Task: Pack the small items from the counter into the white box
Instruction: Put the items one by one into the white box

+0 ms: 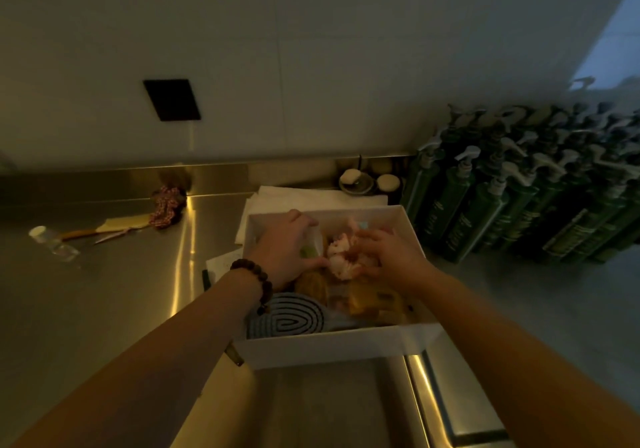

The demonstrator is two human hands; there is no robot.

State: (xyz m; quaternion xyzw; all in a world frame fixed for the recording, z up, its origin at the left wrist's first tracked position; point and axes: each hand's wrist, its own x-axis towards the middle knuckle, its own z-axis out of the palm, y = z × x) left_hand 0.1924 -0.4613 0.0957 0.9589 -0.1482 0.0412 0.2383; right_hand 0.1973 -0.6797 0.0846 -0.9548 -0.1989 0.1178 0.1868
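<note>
The white box [332, 345] stands open on the steel counter, straight ahead of me. Both my hands are inside it. My left hand [287, 246], with a bead bracelet on the wrist, rests over a small pale green item [307, 251] near the box's left wall. My right hand [388, 257] presses on a pink and white soft item [341, 257] in the middle. A light blue piece with a black spiral pattern [291, 319] and several orange-brown items [367, 300] lie in the near part of the box. The dim, blurred light hides the exact grip of my fingers.
On the counter to the left lie a patterned scrunchie [166, 205], a wooden-handled tool [83, 233], a yellow paper and a small clear bottle [52, 239]. White napkins [294, 196] and a small dish [356, 182] sit behind the box. Several green pump bottles [519, 198] crowd the right.
</note>
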